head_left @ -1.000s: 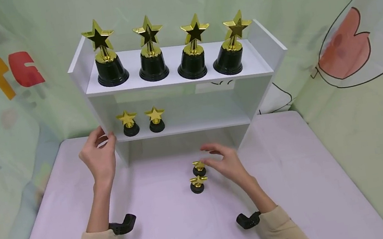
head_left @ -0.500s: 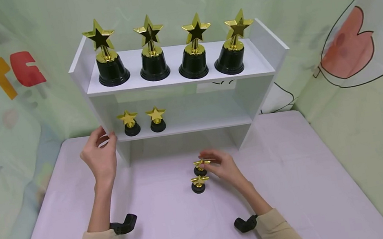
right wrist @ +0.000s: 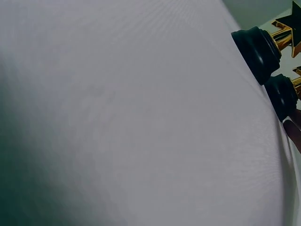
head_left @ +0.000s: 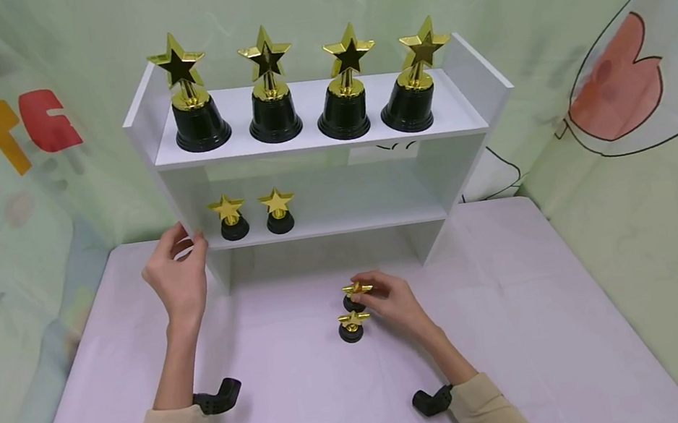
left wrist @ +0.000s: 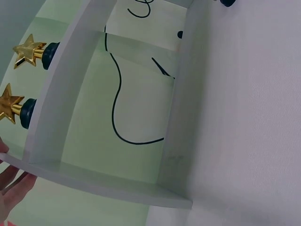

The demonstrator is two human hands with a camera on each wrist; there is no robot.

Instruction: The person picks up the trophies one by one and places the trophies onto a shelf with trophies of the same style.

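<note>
My left hand (head_left: 178, 276) grips the left side panel of a white shelf unit (head_left: 316, 232); in the left wrist view, the thumb and the fingers (left wrist: 19, 190) lie on opposite faces of the panel. On the table, my right hand (head_left: 393, 300) pinches the rear small star trophy (head_left: 353, 303) between thumb and fingers, partly covering it. Just in front of it stands another small star trophy (head_left: 351, 329), gold on a black base. Both black bases appear at the right of the right wrist view, the nearer-to-fingers trophy (right wrist: 282, 94) beside a dark fingertip.
Several large star trophies (head_left: 274, 115) line the top shelf. Two small trophies, a left one (head_left: 234, 227) and a right one (head_left: 280, 220), stand at the left of the middle shelf. A pale cloth covers the table (head_left: 315, 405); printed curtains (head_left: 644, 231) surround it.
My right hand has come in toward the rear small trophy, and its fingers have closed around it. The left hand keeps its hold on the shelf panel.
</note>
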